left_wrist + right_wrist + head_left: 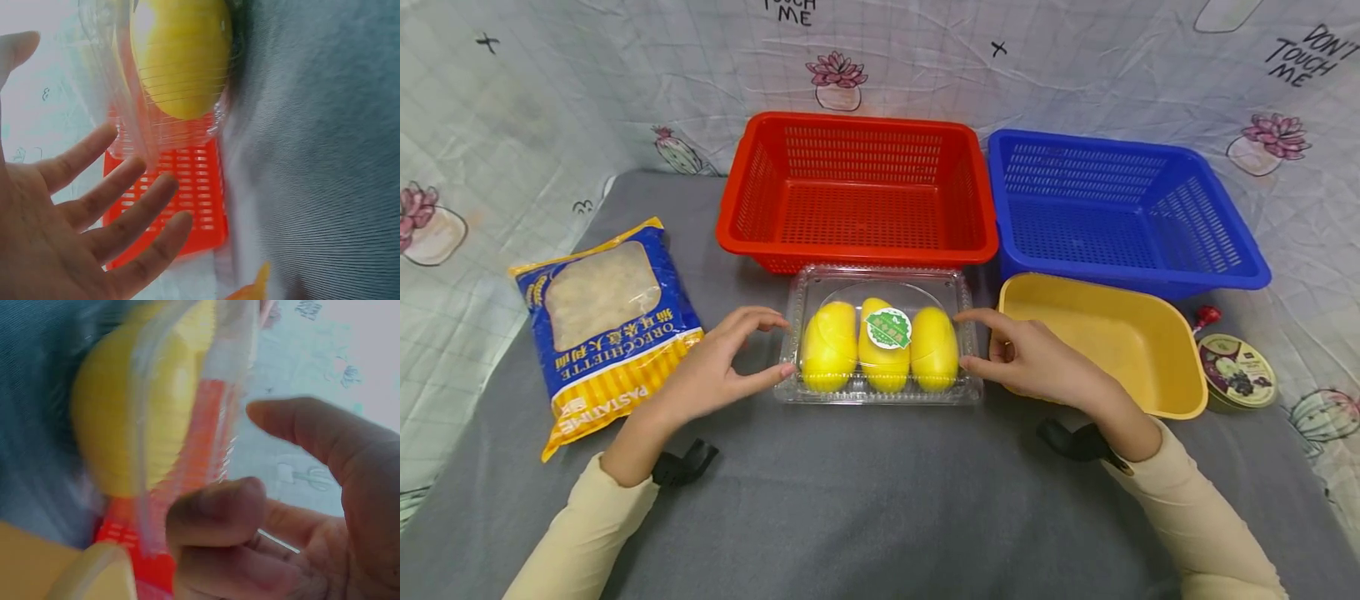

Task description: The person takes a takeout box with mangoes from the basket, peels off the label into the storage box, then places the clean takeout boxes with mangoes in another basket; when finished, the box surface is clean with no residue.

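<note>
A clear plastic clamshell box (880,398) with three yellow mangoes (827,346) inside lies in the middle of the grey cloth, its lid down. One mango carries a green and white sticker (888,328). At the box's left side is my left hand (718,375), its fingers spread; the left wrist view shows them apart from one another beside the box. My right hand (1037,358) is at the right side, thumb and forefinger near the box edge. In the right wrist view the thumb stands away from the bent fingers. Whether fingertips touch the plastic is unclear.
Behind the box stand a red basket (857,258) and a blue basket (1120,271). A yellow tray (1172,358) sits under and beyond my right hand. Far right are a round tin (1236,372) and a small red item (1207,317). A pasta bag (610,325) lies left.
</note>
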Tool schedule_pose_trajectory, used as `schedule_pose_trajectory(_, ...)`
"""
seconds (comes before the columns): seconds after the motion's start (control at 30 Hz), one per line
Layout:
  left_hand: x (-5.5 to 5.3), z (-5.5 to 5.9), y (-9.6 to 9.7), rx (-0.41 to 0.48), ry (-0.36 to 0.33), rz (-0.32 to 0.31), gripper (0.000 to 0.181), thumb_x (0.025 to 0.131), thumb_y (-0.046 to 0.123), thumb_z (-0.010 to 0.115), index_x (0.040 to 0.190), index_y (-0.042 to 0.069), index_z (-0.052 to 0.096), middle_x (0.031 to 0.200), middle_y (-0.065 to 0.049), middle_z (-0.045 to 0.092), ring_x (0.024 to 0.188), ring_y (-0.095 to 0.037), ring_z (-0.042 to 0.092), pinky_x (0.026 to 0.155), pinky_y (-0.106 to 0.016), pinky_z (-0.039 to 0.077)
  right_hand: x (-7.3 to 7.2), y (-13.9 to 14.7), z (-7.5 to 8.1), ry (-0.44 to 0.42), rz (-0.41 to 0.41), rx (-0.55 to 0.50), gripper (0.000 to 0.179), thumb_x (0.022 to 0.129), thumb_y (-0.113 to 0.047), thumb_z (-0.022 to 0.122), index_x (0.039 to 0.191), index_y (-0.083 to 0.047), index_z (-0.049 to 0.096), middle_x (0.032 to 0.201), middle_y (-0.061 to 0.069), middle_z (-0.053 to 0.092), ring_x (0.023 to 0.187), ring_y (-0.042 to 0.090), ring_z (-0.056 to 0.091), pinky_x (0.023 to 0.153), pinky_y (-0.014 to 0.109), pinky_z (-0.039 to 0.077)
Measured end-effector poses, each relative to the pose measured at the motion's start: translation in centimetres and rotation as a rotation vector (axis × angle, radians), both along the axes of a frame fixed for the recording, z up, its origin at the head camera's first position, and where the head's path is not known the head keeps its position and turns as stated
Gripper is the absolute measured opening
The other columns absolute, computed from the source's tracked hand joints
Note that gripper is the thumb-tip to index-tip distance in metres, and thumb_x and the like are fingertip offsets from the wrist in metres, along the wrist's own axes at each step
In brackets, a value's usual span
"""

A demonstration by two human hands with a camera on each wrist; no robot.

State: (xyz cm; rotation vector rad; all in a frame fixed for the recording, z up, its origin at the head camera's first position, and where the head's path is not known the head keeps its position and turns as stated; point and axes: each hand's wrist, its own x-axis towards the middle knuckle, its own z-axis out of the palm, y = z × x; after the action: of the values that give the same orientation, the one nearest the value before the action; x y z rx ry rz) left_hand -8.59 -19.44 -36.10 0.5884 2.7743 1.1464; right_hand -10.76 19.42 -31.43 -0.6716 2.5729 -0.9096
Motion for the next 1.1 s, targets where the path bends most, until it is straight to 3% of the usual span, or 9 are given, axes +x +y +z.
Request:
schedule_pose_trajectory(0.17, -0.7, 0.4, 0.6, 0.014, 0.043, 0.000, 0.060, 0.087, 0.036, 0.072, 0.139, 0.019, 0.047, 0.138, -0.005, 0.045, 0.120, -0.030, 0.048, 0.099, -0.054, 0.044, 0.1, -0.7, 0.5, 0.045, -0.004, -0.072, 0.033, 0.092, -0.018, 0.069, 0.122, -0.005, 0.063, 0.068, -0.002, 0.052, 0.057, 0.014, 0.046, 0.051, 0.024, 0.037)
schedule_pose_trajectory(0.4, -1.6, 0.2, 1.5, -0.004, 0.067, 0.002, 0.070, 0.087, 0.039, 0.071, 0.148, 0.033, 0.038, 0.146, -0.002, 0.040, 0.129, -0.027, 0.044, 0.102, -0.059, 0.040, 0.2, -2.3, 0.3, 0.076, 0.012, -0.206, 0.012, 0.090, -0.012, 0.070, 0.099, -0.004, 0.072, 0.076, -0.001, 0.061, 0.068, 0.015, 0.053, 0.058, 0.022, 0.044)
schedule_pose_trajectory(0.6, -2.5, -0.3, 2.2, -0.040, 0.082, -0.003, 0.073, 0.082, 0.043, 0.075, 0.146, 0.031, 0.041, 0.147, -0.002, 0.038, 0.128, -0.028, 0.045, 0.101, -0.062, 0.040, -0.2, -3.3, -0.5, 0.092, 0.044, -0.292, 0.010, 0.089, -0.005, 0.069, 0.098, -0.001, 0.072, 0.080, 0.000, 0.062, 0.071, 0.015, 0.053, 0.061, 0.021, 0.044)
schedule_pose_trajectory(0.77, -2.7, -0.5, 2.4, -0.019, 0.050, -0.007, 0.075, 0.079, 0.040, 0.077, 0.145, 0.029, 0.042, 0.148, -0.004, 0.035, 0.127, -0.030, 0.046, 0.099, -0.061, 0.043, -0.8, -4.5, -1.1, 0.135, 0.071, -0.310, 0.009, 0.087, -0.004, 0.071, 0.096, -0.003, 0.072, 0.081, 0.000, 0.062, 0.074, 0.015, 0.054, 0.062, 0.022, 0.046)
schedule_pose_trajectory(1.1, -2.8, -0.9, 2.3, 0.036, -0.007, -0.038, 0.076, 0.081, 0.034, 0.077, 0.147, 0.025, 0.039, 0.150, -0.009, 0.029, 0.116, -0.030, 0.052, 0.092, -0.050, 0.051, -1.7, -5.9, -1.7, 0.155, -0.045, -0.271, 0.011, 0.085, -0.002, 0.071, 0.095, -0.002, 0.072, 0.078, 0.005, 0.062, 0.068, 0.017, 0.054, 0.060, 0.024, 0.046)
